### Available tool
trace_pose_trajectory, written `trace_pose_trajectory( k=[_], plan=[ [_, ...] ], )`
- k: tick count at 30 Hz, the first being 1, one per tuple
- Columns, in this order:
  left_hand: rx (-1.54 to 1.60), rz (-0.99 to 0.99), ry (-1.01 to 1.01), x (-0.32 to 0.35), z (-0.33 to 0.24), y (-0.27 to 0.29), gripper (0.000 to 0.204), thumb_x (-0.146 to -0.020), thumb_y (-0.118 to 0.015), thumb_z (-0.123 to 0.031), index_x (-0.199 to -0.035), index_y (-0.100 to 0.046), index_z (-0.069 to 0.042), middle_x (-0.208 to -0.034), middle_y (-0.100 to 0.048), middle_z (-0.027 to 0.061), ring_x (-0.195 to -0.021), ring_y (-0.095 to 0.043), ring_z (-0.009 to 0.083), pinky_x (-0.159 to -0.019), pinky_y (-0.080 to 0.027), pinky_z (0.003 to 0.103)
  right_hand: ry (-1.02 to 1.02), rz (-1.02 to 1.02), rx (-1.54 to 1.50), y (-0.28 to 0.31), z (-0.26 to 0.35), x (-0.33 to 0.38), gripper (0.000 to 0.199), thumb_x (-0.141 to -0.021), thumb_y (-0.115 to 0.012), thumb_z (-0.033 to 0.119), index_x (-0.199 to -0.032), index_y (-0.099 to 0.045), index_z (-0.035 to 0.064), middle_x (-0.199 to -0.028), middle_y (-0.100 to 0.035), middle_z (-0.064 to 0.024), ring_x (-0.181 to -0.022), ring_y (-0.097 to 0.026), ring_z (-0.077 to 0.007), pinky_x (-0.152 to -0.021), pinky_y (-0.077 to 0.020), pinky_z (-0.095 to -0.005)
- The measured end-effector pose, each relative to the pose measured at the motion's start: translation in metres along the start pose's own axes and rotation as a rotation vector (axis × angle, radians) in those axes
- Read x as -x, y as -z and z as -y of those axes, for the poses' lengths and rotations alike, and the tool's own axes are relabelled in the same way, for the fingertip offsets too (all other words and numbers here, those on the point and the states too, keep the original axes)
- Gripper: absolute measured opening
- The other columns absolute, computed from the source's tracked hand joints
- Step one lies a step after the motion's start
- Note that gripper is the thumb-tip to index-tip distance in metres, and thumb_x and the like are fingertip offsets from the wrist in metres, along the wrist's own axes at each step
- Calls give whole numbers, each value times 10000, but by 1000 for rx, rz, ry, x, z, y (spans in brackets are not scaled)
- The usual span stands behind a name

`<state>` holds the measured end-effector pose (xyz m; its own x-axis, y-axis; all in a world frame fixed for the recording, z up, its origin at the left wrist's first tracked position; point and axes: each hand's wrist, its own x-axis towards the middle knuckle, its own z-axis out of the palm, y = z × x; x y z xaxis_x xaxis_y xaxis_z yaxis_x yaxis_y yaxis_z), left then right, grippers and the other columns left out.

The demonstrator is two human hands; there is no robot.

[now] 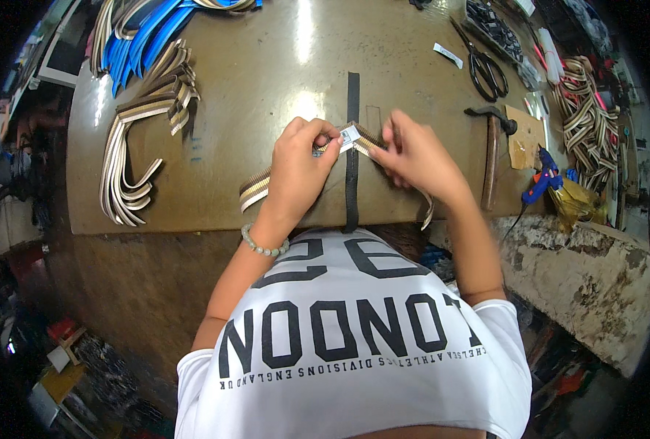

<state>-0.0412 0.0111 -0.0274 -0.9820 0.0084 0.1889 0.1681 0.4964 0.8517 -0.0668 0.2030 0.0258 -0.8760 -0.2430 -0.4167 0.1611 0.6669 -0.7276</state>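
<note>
My left hand (301,164), a beaded bracelet at its wrist, pinches a striped strap (257,189) in brown, tan and cream. A small white label (349,137) lies against the strap just beyond my left fingertips. On the label's other side my right hand (420,155) is closed with its thumb at the strap; its raised fingers are slightly blurred. One end of the strap lies left of my left wrist, and a strap end hangs below my right hand at the table's edge. Under the strap, a black band (352,192) runs from the table's front edge away from me.
Striped straps (124,157) and blue straps (149,40) lie on the table (230,95) at left. At right are black scissors (486,73), a hammer (491,157), a blue glue gun (543,179), a tray of black parts (494,29) and bundled striped straps (587,124).
</note>
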Motion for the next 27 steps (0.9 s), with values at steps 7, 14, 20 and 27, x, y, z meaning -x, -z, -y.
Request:
trace_pose_trajectory(
  k=[7,14,20,27],
  plan=[
    [-18,-11,-20,1,3,-2,110,-803,-758,-98,-873,-712,-27,-750,-596,82,-684,-571,176,-637,-469,307,92,-41,127,-36,-2,31,297,-851,-688,74,-1010,-450,-4,-805,-640,-235,-715,-666,-395,-624,-534,-429],
    [19,-3,-12,2,3,-1,107,-809,-739,-90,-895,-730,-28,-761,-602,101,-694,-590,203,-643,-474,325,506,-131,-48,-7,-6,-14,175,-827,-681,12,-995,-632,4,-900,-645,-138,-806,-692,-240,-658,-557,-354],
    [36,6,23,3,2,-1,109,-824,-705,-93,-903,-718,-19,-784,-592,129,-720,-616,248,-652,-487,356,326,-16,-262,-2,-28,-57,157,-841,-714,51,-991,-696,8,-838,-674,-96,-711,-662,-130,-561,-550,-259],
    [-66,-33,-14,7,1,-8,174,-842,-722,-184,-940,-706,-40,-834,-603,123,-689,-628,281,-617,-506,380,431,-121,-94,-8,-32,-61,144,-830,-714,55,-975,-709,54,-793,-603,-98,-695,-637,-156,-541,-554,-280]
  ],
)
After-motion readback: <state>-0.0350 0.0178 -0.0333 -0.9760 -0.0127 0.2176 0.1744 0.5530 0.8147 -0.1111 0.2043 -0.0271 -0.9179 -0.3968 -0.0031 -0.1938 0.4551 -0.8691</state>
